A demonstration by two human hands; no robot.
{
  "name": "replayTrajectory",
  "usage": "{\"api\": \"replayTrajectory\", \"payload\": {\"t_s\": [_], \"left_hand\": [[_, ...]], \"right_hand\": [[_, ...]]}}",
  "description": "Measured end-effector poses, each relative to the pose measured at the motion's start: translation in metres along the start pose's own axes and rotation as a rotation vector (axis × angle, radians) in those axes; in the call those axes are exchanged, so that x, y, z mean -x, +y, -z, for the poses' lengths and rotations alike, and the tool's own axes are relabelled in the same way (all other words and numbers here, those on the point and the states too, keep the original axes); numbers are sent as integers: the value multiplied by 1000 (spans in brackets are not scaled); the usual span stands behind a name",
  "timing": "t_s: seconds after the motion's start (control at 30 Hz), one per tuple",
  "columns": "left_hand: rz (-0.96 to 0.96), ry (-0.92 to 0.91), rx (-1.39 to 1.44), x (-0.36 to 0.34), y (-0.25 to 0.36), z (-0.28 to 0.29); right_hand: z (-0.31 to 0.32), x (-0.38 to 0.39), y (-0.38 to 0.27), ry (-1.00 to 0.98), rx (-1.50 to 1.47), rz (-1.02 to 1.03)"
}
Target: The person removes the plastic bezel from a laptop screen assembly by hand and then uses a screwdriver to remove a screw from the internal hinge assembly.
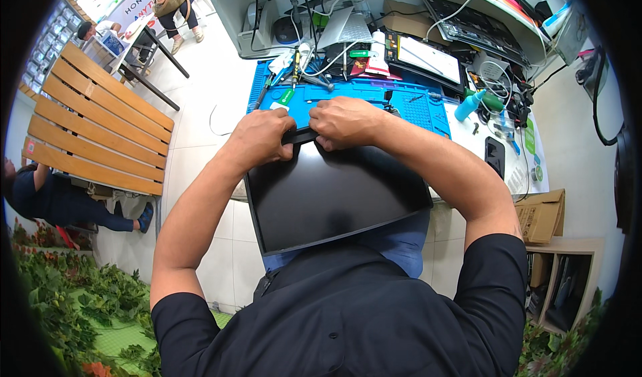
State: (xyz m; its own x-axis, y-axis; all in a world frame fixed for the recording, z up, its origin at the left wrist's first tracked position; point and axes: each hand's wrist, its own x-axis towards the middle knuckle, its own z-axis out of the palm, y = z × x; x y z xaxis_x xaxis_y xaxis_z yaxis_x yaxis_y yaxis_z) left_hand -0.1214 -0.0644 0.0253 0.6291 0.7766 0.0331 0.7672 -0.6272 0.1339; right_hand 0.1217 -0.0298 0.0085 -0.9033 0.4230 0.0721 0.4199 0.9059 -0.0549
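A dark screen panel lies tilted across my lap, its far edge by the workbench. At that edge my left hand grips a short black strip with bent fingers, thumb beneath. My right hand is closed on the same strip, to the right of my left hand. Just beyond them is a blue repair mat bearing a green-tagged tool, pens and small tools; my fingers partly hide the strip.
A cluttered shelf holds laptops and cables. At the right are a blue bottle, phone and cardboard. A slatted wooden bench stands left; people sit beside it and farther back. Artificial leaves line the lower left.
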Motion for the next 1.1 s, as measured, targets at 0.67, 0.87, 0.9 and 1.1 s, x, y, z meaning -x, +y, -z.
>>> {"api": "replayTrajectory", "payload": {"t_s": [0.67, 0.87, 0.9, 1.1], "left_hand": [[5, -14, -25, -2, 3, 2], [12, -28, -24, -1, 5, 2], [17, -34, -25, -1, 5, 3], [39, -57, -30, -1, 9, 6]], "right_hand": [[7, 23, 13, -37, 34, -16], [8, 44, 21, -53, 72, -59], [8, 48, 24, -55, 76, -65], [13, 71, 31, -71, 92, -128]]}}
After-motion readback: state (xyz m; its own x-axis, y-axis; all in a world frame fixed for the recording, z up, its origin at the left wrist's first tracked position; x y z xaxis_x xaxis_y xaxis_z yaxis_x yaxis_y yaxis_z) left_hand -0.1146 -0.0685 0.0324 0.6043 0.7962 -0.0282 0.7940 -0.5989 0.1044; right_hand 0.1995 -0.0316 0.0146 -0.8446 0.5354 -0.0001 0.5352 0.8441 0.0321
